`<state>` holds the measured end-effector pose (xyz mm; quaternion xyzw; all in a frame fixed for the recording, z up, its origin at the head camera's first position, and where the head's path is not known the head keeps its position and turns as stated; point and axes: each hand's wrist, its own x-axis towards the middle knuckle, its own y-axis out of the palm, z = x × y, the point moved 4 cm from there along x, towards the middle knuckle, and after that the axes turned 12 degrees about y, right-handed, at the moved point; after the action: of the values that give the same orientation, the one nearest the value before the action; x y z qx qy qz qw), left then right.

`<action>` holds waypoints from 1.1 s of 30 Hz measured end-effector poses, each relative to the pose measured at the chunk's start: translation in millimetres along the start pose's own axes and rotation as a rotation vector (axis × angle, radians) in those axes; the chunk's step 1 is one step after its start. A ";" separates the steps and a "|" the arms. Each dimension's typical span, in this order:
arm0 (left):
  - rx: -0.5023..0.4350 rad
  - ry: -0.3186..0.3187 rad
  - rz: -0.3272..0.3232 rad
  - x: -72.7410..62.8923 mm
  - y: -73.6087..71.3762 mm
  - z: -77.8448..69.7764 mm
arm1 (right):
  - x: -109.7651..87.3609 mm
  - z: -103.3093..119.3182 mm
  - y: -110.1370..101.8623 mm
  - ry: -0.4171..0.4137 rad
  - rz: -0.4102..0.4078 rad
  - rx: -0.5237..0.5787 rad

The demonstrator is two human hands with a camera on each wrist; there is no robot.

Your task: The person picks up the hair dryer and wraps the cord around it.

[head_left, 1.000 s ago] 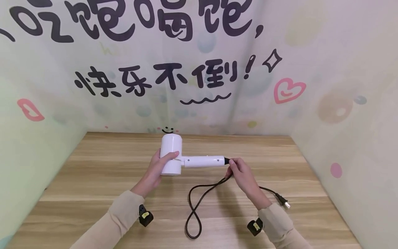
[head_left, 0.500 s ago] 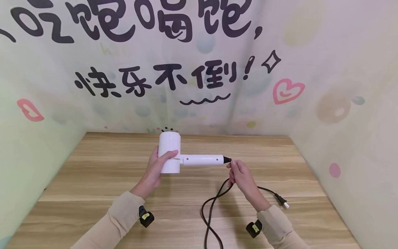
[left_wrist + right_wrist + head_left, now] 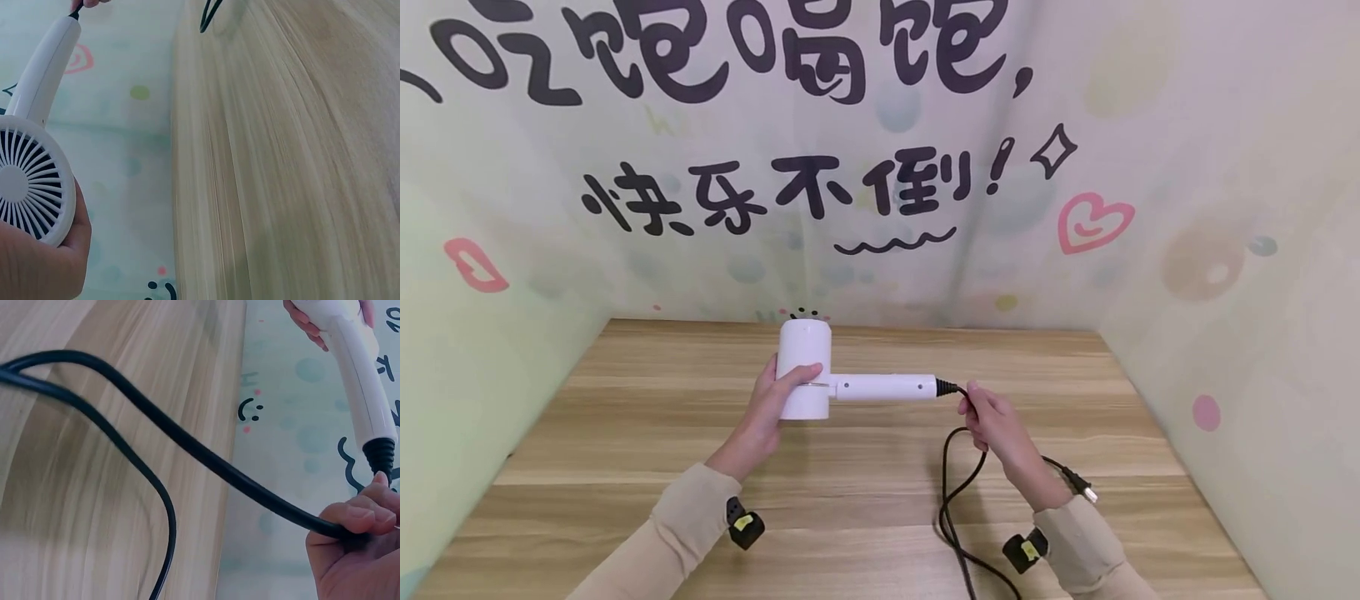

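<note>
A white hair dryer (image 3: 883, 387) is held with its handle pointing right. My left hand (image 3: 770, 408) grips its barrel, thumb across the front; the left wrist view shows the slatted round grille (image 3: 37, 181) of the barrel. From the handle's end runs a black power cord (image 3: 946, 492). My right hand (image 3: 1000, 427) holds this cord a short way from the ribbed sleeve (image 3: 379, 453), fingers curled round it. Below that hand the cord hangs in a crossing loop. The plug (image 3: 1081, 485) shows to the right, beyond the right forearm.
A wood-grain table (image 3: 647, 467) lies beneath both hands. Behind it stands a pale wall (image 3: 880, 283) with black lettering and drawings, and side panels close in left and right. Each wrist wears a small black camera (image 3: 747, 527).
My right hand has slid along the cord, away from the handle's end, toward the right. The cord's loop has shifted right and lower. The hair dryer has moved slightly left.
</note>
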<state>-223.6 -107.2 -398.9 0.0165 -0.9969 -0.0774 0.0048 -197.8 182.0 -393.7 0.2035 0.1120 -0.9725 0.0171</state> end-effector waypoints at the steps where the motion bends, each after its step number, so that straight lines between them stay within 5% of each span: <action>1: -0.002 0.000 -0.001 -0.6 -1.0 -0.7 | -0.8 0.5 -1.0 0.004 0.005 -0.010; 13: 0.111 0.095 -0.077 -3.2 2.2 -10.4 | -20.6 -3.3 11.3 -0.028 0.043 -0.142; 18: 0.145 0.179 -0.088 -5.3 9.5 -14.5 | -28.3 2.6 28.4 -0.036 0.142 -0.066; 24: 0.208 0.282 -0.076 -8.5 19.2 -19.1 | -39.5 13.3 47.6 -0.070 0.259 -0.051; 33: 0.318 0.425 -0.006 -16.0 29.6 -22.7 | -47.5 29.7 65.2 -0.110 0.270 -0.044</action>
<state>-208.3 -81.0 -372.0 0.0360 -0.9730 0.0854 0.2113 -160.7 111.1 -362.0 0.1629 0.1040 -0.9683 0.1581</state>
